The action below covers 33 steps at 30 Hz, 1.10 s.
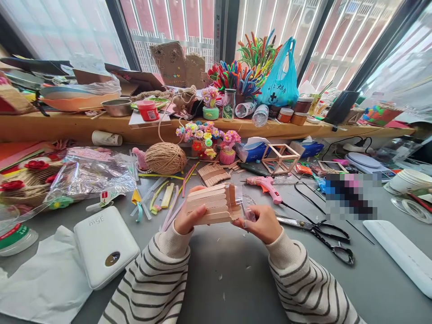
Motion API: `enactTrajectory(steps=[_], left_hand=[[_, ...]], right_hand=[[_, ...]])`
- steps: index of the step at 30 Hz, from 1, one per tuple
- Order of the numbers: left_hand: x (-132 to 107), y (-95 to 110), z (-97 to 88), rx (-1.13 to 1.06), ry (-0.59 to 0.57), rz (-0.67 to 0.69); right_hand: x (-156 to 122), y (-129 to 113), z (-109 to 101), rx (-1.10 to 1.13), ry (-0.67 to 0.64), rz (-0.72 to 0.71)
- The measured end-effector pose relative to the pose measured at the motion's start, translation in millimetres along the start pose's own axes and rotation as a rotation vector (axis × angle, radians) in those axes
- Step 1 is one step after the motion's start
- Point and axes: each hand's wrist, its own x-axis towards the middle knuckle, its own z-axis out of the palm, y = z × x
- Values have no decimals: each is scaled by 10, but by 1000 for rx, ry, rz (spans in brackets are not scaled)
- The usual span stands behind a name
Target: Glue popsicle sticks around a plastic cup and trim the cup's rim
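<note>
My left hand (190,217) is closed round a small box-like piece built of wooden craft sticks (208,203), thumb on its near side. Its right end shows an opening with brown card inside. My right hand (260,222) is at that end, fingers pinched on a small clear, silvery thing (249,215) whose kind I cannot make out. Just beyond the hands lie a pink hot glue gun (266,185) and a pile of loose craft sticks (213,174). Black-handled scissors (319,231) rest to the right of my right hand.
A ball of twine (165,158), crocheted flowers (228,145) and a wooden stick cube frame (281,158) stand at the back. A white power bank (106,246) lies at left, a long white object (400,254) at right. The glue gun's cord (299,209) runs rightward. A crowded ledge lies behind.
</note>
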Motion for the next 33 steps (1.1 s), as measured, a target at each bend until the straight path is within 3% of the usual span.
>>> enactTrajectory(steps=[13,21,26,33], left_hand=[[32,-18,13,-158,-44,-21],[44,105,57,-159,-196,-93],[26,35,29,-155,-128,-118],[21,64,52,-187,-166,-118]], right_hand=[[7,64,96,72,107,-70],[-8,38,11,-56,81,-112],[-10,77,-2,-132,98,-139],[-5,58,-28,-134,132,-182]])
